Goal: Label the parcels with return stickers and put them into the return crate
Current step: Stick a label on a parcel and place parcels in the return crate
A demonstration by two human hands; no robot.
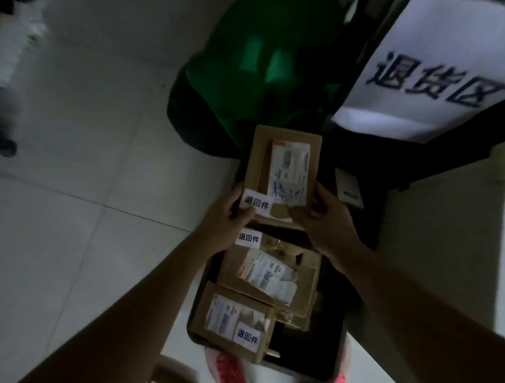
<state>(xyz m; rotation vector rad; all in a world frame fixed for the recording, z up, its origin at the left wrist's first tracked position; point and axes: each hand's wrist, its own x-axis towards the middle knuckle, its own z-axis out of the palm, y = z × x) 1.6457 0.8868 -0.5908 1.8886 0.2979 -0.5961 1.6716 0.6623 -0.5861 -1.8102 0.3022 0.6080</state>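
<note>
I hold a brown cardboard parcel (258, 158) over the black return crate (336, 356). It carries a shipping label and a white return sticker (256, 203) at its near left corner. My left hand (229, 219) grips that corner, thumb by the sticker. My right hand (322, 214) grips the near right edge. In the crate lie two more stickered parcels: one in the middle (305, 279) and one at the near end (208, 310), which leans over the rim.
A green bin (239, 75) stands just beyond the crate. A large white sign with dark characters (432, 64) hangs at the upper right on a dark surface. Pale floor tiles (85, 200) spread to the left. Pink shoes (228, 374) show below the crate.
</note>
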